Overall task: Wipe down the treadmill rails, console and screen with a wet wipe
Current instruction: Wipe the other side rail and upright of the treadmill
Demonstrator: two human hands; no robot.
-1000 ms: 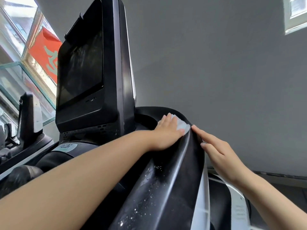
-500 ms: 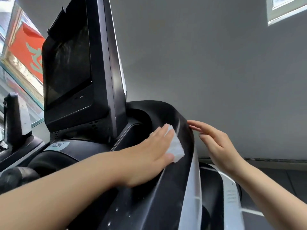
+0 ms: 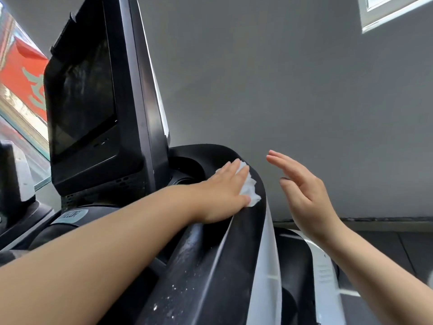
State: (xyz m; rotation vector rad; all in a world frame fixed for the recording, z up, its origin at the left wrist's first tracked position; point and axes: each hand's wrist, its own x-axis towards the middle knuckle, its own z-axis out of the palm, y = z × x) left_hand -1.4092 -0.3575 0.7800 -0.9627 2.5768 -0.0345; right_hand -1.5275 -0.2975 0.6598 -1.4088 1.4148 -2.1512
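Your left hand (image 3: 222, 193) lies flat on the black rail (image 3: 234, 242) where it curves round to the console (image 3: 194, 160), fingers straight and close together, pressing the white wipe (image 3: 250, 187) against the plastic. The wipe is crumpled under your palm and fingers, and its edge shows past your fingertips and along the rail's outer ridge.

Your right hand (image 3: 302, 198) is in the air just right of the rail, not touching it, fingers straight and slightly spread, holding nothing.

The screen (image 3: 79, 102) stands upright to the left of your left hand, dark and streaked, above the console. Lower down, the rail's surface is speckled with white droplets or specks (image 3: 173, 292). A white strip (image 3: 264, 266) runs along the rail's right edge. A grey wall (image 3: 281, 78) is behind.
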